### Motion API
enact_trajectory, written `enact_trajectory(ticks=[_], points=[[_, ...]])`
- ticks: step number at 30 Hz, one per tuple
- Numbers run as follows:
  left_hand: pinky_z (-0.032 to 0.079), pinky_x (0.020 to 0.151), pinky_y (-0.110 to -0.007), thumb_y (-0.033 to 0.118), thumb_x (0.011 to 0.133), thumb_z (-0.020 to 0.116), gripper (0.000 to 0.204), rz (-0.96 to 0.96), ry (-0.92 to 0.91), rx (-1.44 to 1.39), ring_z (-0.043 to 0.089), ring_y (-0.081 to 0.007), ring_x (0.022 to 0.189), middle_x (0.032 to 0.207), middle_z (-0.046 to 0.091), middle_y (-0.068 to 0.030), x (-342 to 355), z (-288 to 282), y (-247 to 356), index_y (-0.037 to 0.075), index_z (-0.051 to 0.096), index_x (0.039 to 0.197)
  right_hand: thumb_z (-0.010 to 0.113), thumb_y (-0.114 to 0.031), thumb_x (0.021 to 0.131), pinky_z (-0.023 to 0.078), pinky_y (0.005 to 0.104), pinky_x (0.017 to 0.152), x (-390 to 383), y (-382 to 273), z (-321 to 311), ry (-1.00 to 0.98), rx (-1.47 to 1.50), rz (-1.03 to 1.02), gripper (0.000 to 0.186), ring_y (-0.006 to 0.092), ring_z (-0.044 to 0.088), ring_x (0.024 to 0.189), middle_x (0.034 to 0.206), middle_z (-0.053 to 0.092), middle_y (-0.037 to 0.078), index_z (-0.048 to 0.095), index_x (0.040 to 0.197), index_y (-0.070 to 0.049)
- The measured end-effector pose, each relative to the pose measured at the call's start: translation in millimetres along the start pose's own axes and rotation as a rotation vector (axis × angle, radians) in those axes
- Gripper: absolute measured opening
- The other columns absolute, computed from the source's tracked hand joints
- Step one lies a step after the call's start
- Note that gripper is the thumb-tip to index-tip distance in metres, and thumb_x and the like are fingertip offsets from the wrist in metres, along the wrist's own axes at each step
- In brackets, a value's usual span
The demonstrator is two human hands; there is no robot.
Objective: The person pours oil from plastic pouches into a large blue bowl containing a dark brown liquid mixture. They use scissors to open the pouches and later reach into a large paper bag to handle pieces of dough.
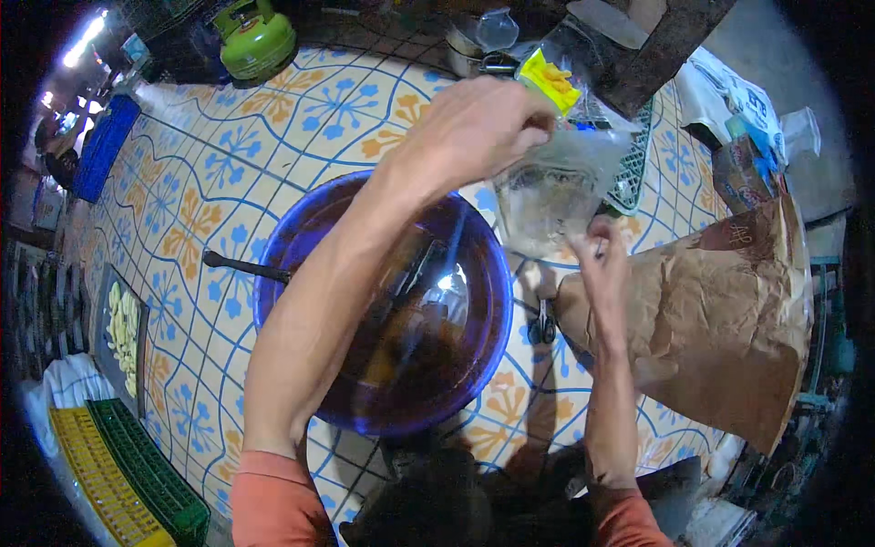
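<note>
My left hand [483, 128] reaches across a large blue basin [499, 264], its fingers closed at the upper edge of a clear plastic bag [551, 196]. At the bag's lower right corner, the curled fingers of my right hand [603, 260] pinch the plastic. Dark, shiny liquid [419, 328] lies in the basin, partly hidden by my left forearm. A dark handle [244, 265] sticks out over its left rim. Just beyond my left fingers is a yellow packet [550, 80]. Scissors [544, 324] lie on the tiles between the basin and a brown paper sack [711, 319].
A green gas cylinder [255, 44] stands at the far left. Pale pieces lie on a dark tray [109, 284] at the left, near yellow [100, 474] and green [150, 469] crates. A green basket [631, 169] sits behind the bag. White sacks [729, 91] are at the far right.
</note>
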State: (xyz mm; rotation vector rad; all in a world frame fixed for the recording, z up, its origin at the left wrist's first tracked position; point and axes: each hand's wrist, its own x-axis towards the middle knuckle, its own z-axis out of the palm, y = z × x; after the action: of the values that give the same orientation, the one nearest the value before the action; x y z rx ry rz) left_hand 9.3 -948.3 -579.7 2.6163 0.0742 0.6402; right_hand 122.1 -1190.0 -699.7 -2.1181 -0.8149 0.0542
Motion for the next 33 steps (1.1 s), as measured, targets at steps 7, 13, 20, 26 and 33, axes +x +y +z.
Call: enact_trajectory(ticks=[7, 13, 20, 26, 33], points=[[0.05, 0.07, -0.044, 0.021, 0.08, 0.062, 0.016, 0.165, 0.005, 0.224, 0.063, -0.0346, 0.079, 0.081, 0.066, -0.0141, 45.7, 3.7, -1.4, 0.009, 0.067, 0.09, 0.076, -0.018, 0.073, 0.05, 0.0319, 0.07, 82.0, -38.6, -2.5, -0.073, 0.057, -0.043, 0.046, 0.0216, 0.065, 0.078, 0.087, 0.068, 0.013, 0.062, 0.113, -0.001], [0.048, 0.085, -0.042, 0.025, 0.081, 0.066, 0.033, 0.133, 0.417, 0.167, 0.06, -0.035, 0.1, 0.107, 0.064, -0.0156, 32.5, 38.3, -51.7, 0.009, 0.064, 0.109, 0.06, -0.022, 0.084, 0.05, 0.0345, 0.066, 101.1, -8.6, 62.3, -0.116, 0.114, -0.113, 0.027, 0.0213, 0.066, 0.07, 0.079, 0.07, 0.013, 0.069, 0.092, 0.002], [0.045, 0.092, -0.04, 0.026, 0.08, 0.068, 0.046, -0.269, 0.192, -0.039, 0.058, -0.034, 0.107, 0.115, 0.062, -0.0172, -33.5, 88.7, -69.8, 0.007, 0.058, 0.12, 0.062, -0.025, 0.082, 0.051, 0.0349, 0.062, 111.2, 28.0, 109.2, 0.014, 0.286, 0.258, 0.042, 0.0235, 0.067, 0.065, 0.081, 0.068, 0.017, 0.06, 0.113, 0.004], [0.044, 0.091, -0.043, 0.026, 0.079, 0.068, 0.047, -0.379, -0.001, -0.102, 0.058, -0.0323, 0.109, 0.116, 0.062, -0.0171, -54.8, 129.1, -79.8, 0.007, 0.058, 0.121, 0.065, -0.027, 0.079, 0.053, 0.0343, 0.066, 92.0, 20.8, 107.6, 0.064, 0.2, 0.219, 0.064, 0.0259, 0.069, 0.074, 0.098, 0.067, 0.021, 0.047, 0.131, 0.004], [0.046, 0.092, -0.042, 0.026, 0.077, 0.07, 0.045, -0.359, -0.072, -0.116, 0.06, -0.0369, 0.103, 0.112, 0.063, -0.0196, -60.7, 152.3, -82.3, 0.006, 0.061, 0.116, 0.059, -0.013, 0.091, 0.045, 0.0235, 0.07, 34.9, 16.1, 48.7, 0.271, 0.349, 0.134, 0.02, 0.0088, 0.056, 0.081, 0.091, 0.064, 0.004, 0.064, 0.104, 0.001]])
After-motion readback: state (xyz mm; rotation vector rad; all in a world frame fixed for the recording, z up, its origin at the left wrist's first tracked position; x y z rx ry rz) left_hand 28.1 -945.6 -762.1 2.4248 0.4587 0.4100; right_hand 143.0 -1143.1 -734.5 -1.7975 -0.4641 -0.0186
